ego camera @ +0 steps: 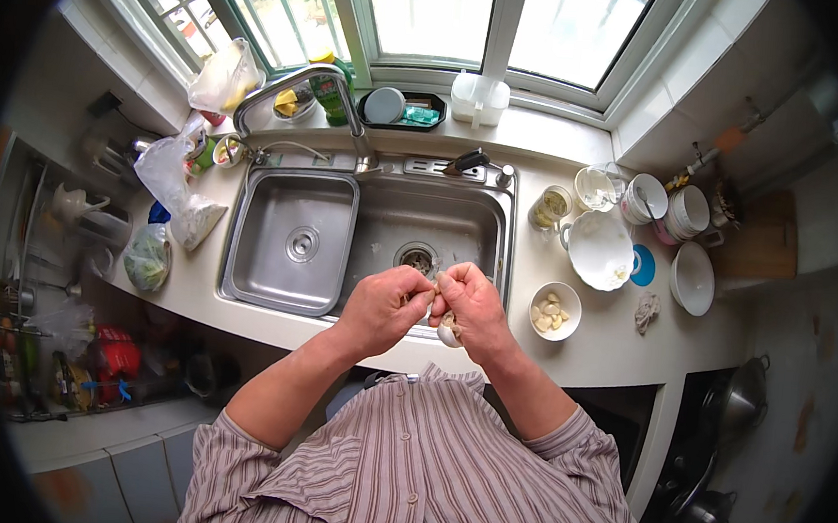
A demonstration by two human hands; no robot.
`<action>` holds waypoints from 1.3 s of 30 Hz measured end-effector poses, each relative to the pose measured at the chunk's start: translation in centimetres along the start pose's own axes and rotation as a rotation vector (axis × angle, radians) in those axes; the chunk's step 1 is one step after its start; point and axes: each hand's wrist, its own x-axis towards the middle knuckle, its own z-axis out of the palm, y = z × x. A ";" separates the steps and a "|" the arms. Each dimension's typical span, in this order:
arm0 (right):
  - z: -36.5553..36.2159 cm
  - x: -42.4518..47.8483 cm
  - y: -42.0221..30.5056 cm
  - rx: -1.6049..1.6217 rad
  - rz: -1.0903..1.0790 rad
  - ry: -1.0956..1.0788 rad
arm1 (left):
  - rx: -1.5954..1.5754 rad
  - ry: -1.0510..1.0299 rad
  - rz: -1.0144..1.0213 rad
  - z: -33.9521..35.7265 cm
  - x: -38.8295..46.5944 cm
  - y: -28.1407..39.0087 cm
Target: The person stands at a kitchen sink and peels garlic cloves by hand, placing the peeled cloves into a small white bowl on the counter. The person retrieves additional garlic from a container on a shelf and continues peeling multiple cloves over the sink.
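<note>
Over the front edge of the double steel sink (pixel 429 222), my two hands meet at the fingertips. My right hand (pixel 475 311) holds a partly broken garlic bulb (pixel 450 332) under its curled fingers. Thumb and forefinger of my left hand (pixel 390 309) pinch something small, probably a garlic clove, which the fingers mostly hide. Below the hands, bits of skin lie around the drain (pixel 417 258) of the right basin. A small white bowl (pixel 555 311) of peeled garlic cloves (pixel 549 313) stands on the counter to the right of my right hand.
A scalloped white bowl (pixel 600 251), a glass mug (pixel 550 208), stacked bowls (pixel 688 212) and a crumpled cloth (pixel 646 312) are on the right counter. The faucet (pixel 360 141) rises behind the sink, near a black-handled knife (pixel 467 161). Plastic bags (pixel 171 164) of food stand at left.
</note>
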 end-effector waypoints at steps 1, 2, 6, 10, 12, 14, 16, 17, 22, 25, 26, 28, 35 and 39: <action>-0.3 -0.2 0.1 0.011 0.004 -0.005 | 0.013 0.015 -0.014 0.5 -0.1 0.1; -0.6 -0.3 0.2 0.021 0.008 -0.009 | 0.026 0.030 -0.029 1.1 -0.2 0.2; -0.8 -0.7 -0.1 0.037 0.058 0.046 | 0.007 0.069 -0.105 2.1 -0.5 1.0; -0.9 -0.7 0.3 -0.085 -0.007 0.084 | -0.199 0.031 -0.294 2.1 -0.4 0.7; -1.1 -0.7 0.4 -0.156 -0.079 0.060 | -0.373 0.027 -0.305 2.1 -0.1 -0.4; -0.8 -0.9 0.1 -0.204 -0.122 0.023 | -0.497 0.018 -0.324 1.7 -0.1 -1.3; 0.1 -1.0 -0.7 -0.201 -0.107 0.041 | -0.581 -0.012 -0.333 1.2 0.7 -1.6; 0.7 -0.9 -0.8 -0.198 -0.100 0.051 | -0.579 -0.026 -0.340 0.8 0.7 -1.6; 0.1 0.1 -0.4 -0.015 -0.099 0.145 | -0.643 -0.143 -0.332 0.3 1.4 -2.1; 0.3 0.3 -1.0 -0.108 -0.160 0.187 | -0.562 -0.123 -0.264 -0.5 1.8 -3.2; 0.5 0.2 -1.4 -0.214 -0.169 0.182 | -0.506 -0.088 -0.187 -0.6 2.2 -3.3; 1.0 0.1 -1.2 -0.398 -0.206 0.177 | -0.428 -0.114 -0.151 -1.5 2.7 -3.6; 4.1 0.8 -1.9 -1.217 -0.402 0.267 | -0.036 -0.191 0.130 -5.2 3.7 -3.8; 5.2 1.4 -2.5 -1.332 -0.406 0.212 | -0.006 -0.242 0.141 -6.4 3.9 -4.2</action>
